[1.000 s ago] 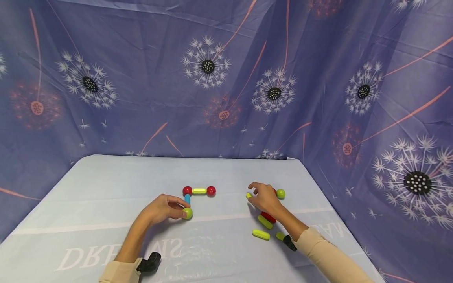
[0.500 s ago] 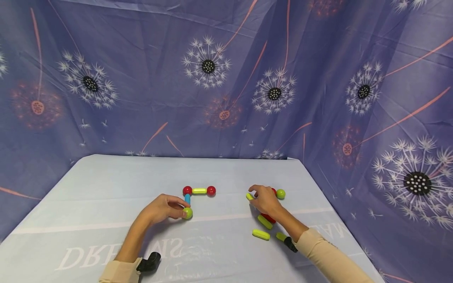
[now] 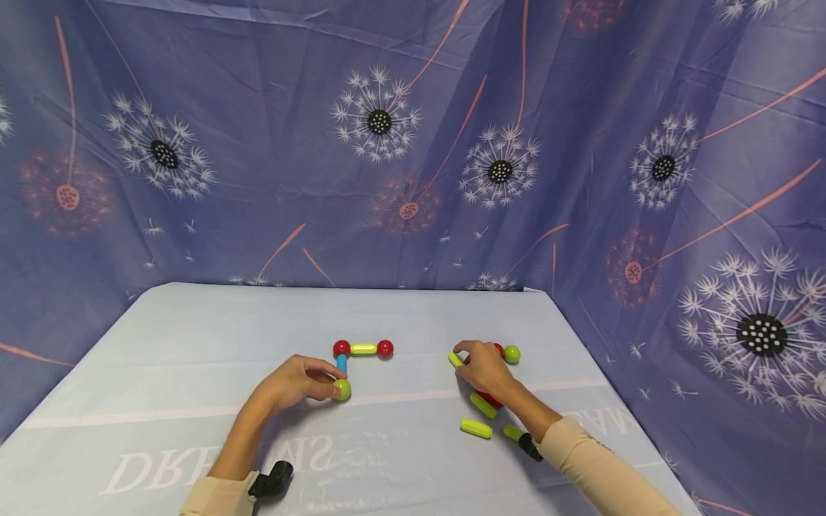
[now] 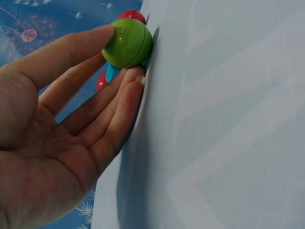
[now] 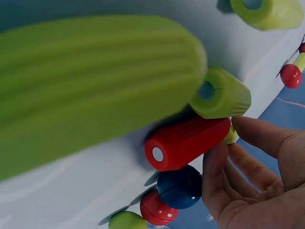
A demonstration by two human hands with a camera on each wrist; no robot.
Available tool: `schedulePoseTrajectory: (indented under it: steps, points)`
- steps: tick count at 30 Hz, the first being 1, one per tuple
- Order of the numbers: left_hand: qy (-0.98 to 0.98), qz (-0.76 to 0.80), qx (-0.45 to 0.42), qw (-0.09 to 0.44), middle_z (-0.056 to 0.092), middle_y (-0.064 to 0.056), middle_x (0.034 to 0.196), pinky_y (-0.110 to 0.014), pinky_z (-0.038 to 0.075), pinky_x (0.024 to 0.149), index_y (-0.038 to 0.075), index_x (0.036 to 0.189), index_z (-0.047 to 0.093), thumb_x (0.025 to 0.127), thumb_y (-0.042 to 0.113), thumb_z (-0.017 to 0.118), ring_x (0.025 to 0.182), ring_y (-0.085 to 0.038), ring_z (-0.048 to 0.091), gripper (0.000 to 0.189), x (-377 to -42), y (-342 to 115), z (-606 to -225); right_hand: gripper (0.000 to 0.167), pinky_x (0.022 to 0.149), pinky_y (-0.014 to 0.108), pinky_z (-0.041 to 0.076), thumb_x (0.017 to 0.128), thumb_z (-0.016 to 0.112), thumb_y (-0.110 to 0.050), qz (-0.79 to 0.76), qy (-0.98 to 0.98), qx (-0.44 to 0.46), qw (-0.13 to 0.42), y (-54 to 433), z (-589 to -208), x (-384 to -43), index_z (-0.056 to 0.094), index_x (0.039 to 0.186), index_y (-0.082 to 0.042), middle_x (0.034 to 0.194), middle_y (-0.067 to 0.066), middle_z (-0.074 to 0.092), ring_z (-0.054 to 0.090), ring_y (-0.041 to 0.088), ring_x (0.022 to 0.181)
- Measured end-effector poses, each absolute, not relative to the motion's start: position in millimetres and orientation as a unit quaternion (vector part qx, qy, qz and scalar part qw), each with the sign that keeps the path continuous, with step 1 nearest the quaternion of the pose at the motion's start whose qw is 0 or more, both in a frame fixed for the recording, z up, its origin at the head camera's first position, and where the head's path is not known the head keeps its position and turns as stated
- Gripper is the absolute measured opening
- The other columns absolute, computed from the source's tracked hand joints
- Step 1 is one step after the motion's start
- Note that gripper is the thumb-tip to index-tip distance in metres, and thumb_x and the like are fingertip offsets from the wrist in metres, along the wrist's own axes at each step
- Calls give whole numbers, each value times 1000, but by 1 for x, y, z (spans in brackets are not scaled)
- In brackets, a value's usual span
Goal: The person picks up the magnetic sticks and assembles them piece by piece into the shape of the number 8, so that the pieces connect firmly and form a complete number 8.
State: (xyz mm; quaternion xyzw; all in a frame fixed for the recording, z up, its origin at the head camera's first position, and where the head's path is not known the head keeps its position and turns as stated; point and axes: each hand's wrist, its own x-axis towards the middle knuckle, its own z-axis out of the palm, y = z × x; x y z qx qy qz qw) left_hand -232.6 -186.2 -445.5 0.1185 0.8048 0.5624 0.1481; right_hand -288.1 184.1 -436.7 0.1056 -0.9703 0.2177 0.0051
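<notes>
L grip (image 3: 295, 381) pinches green ball (image 3: 342, 389); R grip (image 3: 485, 367) clamped on lime rod (image 3: 455, 360), well right of ball. Prob. best: light L press. so blue rod (image 3: 341, 365) beyond ball isn't skewed.

It's all gloss on that smooth lime-green plastic ball (image 4: 131, 43) at left! Over right, a ribbed, satin-looking red plastic rod (image 5: 188, 143), a shiny dark-blue plastic ball (image 5: 179, 187); matt pale-blue cloth (image 3: 400, 459) below, creased purple-blue fabric curtain (image 3: 290, 165) far behind.
</notes>
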Motion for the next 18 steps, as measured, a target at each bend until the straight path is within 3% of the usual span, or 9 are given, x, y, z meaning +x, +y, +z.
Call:
schedulePoseTrajectory:
  steps: [18]
  points:
    - [800, 568, 125, 150, 74, -16, 104, -33, 58, 76, -3, 116, 73, 86, 10, 78, 87, -15, 67, 33, -232, -187, -446, 33, 72, 38, 61, 81, 77, -2, 214, -970, 116, 17, 183, -439, -288, 74, 114, -8, 91, 11, 77, 71, 20, 79]
